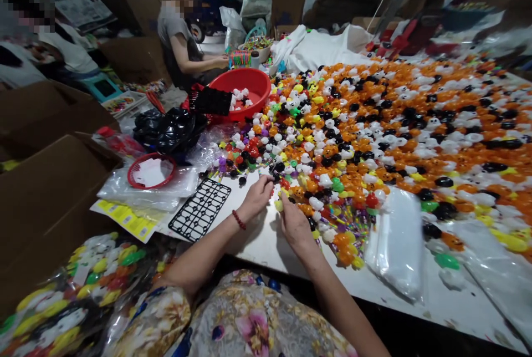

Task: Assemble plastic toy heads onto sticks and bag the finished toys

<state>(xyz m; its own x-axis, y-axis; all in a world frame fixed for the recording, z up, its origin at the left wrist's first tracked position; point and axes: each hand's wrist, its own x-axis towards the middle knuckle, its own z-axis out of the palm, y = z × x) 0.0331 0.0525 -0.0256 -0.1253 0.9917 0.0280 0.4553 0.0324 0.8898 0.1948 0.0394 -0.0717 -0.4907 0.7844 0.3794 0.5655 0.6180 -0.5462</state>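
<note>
My left hand [258,195], with a red bead bracelet [238,219] at the wrist, is closed at the near edge of a big heap of small plastic figures [357,129]. Its fingertips reach small black and red pieces, and what they pinch is too small to make out. Close on its right, my right hand [294,221] has its fingers closed on a small yellow plastic figure [279,204]. Orange pumpkin-like, white ghost-like and black figures make up most of the heap. Several figures with thin multicoloured sticks [347,218] lie right of my right hand.
A black plastic grid [200,210] lies left of my hands, near a small red basket [152,171] on clear bags. Behind stands a red basin [249,91] with white pieces. Stacked clear bags [397,243] lie at right. A person [178,41] sits across; cardboard boxes [45,190] stand left.
</note>
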